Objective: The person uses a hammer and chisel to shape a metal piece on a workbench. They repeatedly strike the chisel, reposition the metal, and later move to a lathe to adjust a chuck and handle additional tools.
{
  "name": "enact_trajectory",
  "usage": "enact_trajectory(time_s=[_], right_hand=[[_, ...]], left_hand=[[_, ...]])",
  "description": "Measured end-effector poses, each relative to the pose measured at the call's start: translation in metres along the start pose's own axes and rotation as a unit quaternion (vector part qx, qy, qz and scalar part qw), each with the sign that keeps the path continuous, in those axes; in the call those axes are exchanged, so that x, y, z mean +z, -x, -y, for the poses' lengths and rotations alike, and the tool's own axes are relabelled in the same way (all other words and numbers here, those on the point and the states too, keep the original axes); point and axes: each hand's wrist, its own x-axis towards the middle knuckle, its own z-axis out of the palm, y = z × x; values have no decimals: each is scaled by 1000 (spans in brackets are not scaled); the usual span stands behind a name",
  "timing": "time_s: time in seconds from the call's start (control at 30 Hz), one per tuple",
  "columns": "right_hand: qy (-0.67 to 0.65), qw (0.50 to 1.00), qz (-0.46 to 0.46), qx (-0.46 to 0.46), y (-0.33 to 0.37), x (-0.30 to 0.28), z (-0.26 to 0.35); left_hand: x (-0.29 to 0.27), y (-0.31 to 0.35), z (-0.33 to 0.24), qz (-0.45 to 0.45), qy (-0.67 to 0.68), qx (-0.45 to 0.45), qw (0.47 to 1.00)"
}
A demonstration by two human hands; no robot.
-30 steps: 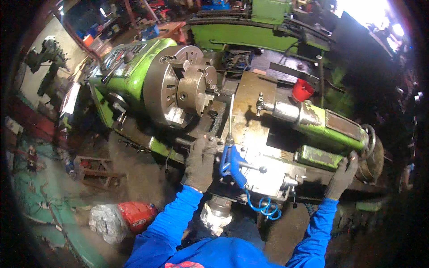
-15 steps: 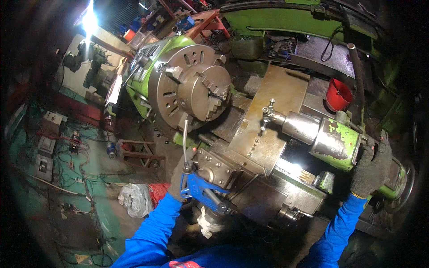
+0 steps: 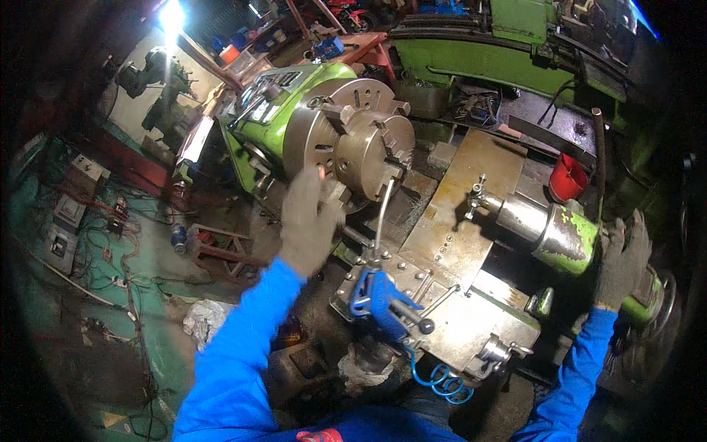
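Observation:
My left hand [image 3: 311, 225], in a dark grey work glove, is raised beside the lathe chuck [image 3: 362, 153]. Its fingers are stretched out and nothing shows in it. A blue air blow gun [image 3: 379, 298] with a long pale nozzle rests on the lathe's carriage [image 3: 479, 324], apart from that hand, its coiled blue hose [image 3: 447, 384] hanging below. On the right, my gloved right hand [image 3: 622, 258] lies against the green tailstock [image 3: 565, 239], fingers spread, near the foot of a long upright lever [image 3: 599, 158]. A bright metal piece with a cross-shaped end [image 3: 477, 197] projects from the tailstock toward the chuck.
A red container [image 3: 568, 179] stands behind the tailstock. Beyond it is another green machine [image 3: 482, 66]. Cables and boxes [image 3: 70, 210] lie on the green floor at left, with a red metal frame [image 3: 224, 254] and a plastic bag [image 3: 206, 320] nearer.
My left hand has moved off the blow gun and up toward the chuck. My right hand stays at the tailstock. The whole view has shifted, and the hose has come into sight.

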Motion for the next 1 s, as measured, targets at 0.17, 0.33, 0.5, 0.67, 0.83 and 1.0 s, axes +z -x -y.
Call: enact_trajectory(time_s=[0.17,0.33,0.5,0.67,0.83,1.0], right_hand=[[142,985,99,12,-15,16,39],[86,987,106,90,-19,13,46],[66,988,93,102,-9,20,35],[61,988,77,123,-5,22,27],[108,989,43,88,-4,36,9],[100,981,81,143,-6,26,28]], left_hand=[[8,-143,43,-10,-53,121,991],[27,-185,87,72,-86,157,981],[46,-179,85,36,-39,115,992],[53,-175,82,33,-86,147,985],[52,-179,93,65,-79,160,982],[52,-217,83,150,-123,212,958]])
